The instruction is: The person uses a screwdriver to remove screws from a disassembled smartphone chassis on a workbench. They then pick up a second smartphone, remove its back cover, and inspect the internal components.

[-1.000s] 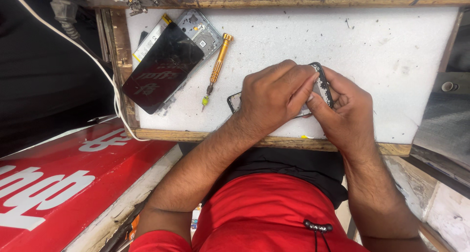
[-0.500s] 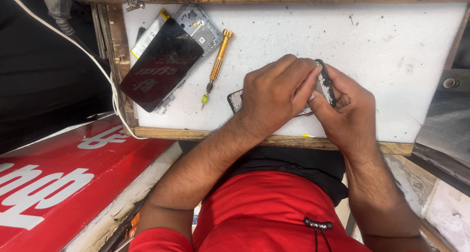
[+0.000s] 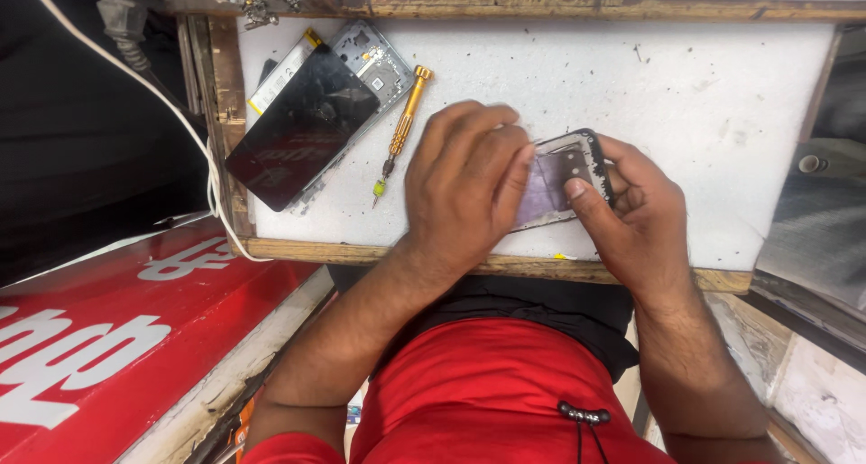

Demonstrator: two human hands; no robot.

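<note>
Red sign board [image 3: 108, 338] with white lettering sits way off on the left, below the work area, and a white cable [image 3: 194, 144] snakes down past the wooden edge of the tabletop [image 3: 722, 94], which is a scuffed white slab in a wood frame.

Moving right, a dark phone screen panel [image 3: 302, 126] is lying face up and tilted, on top of a grey opened-up phone chassis [image 3: 370, 60] with its yellowish battery [image 3: 281, 72] poking out at the upper left. Just beside that is a small gold screwdriver [image 3: 403, 130], lying loose, nobody touching it.

Then the hands. Left hand [image 3: 465, 189] is palm down with the fingers curled over the left part of a black-rimmed phone back frame [image 3: 566, 171], pressing it and covering a good chunk of it. Right hand [image 3: 636, 216] has its grip pinched on the frame's right edge, thumb on the purplish inner face and the other fingers wrapped behind. The frame is near the front edge of the tabletop, between both hands, lifted slightly at the right as far as I can tell.

Progress-wise, I'd say the phone is already apart: screen off, chassis exposed, driver set down. What's left looks like whatever is being worked on inside that frame, and nothing has gone back together yet.
</note>
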